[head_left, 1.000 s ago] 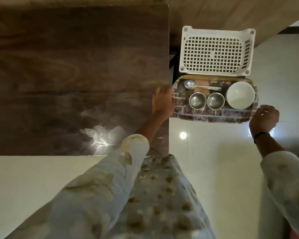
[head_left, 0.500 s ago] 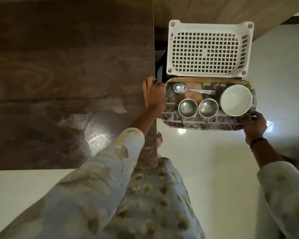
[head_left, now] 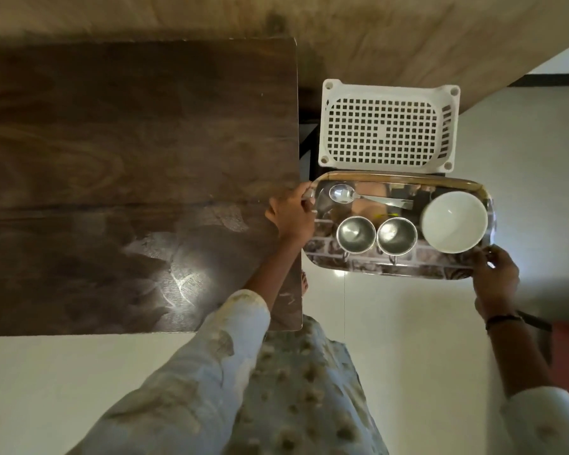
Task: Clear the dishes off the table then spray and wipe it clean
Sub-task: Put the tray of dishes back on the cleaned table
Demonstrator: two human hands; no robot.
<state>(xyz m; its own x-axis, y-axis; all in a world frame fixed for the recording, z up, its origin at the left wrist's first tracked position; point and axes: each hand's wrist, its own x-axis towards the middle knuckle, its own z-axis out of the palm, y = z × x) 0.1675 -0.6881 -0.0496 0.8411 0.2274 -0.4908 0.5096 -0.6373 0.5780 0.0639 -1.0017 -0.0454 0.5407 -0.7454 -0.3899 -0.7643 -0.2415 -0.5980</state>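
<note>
Head view: both hands, left hand [head_left: 293, 215] and right hand [head_left: 496, 274], grip the ends of a shiny rectangular metal tray [head_left: 404, 269]; its long axis runs left-right, beside the dark wooden table [head_left: 128, 159].

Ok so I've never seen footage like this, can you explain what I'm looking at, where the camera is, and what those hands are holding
There is no machine here. A camera worn on a person's head looks straight down, so you see their own arms and patterned clothing from above. The left hand grips the left end of a shiny tray, and the right hand grips its near right corner. The tray is held off the right edge of a dark wooden table, above the pale floor. On the tray sit a spoon, two steel cups and a white bowl. Just beyond the tray is a white plastic basket.
</note>
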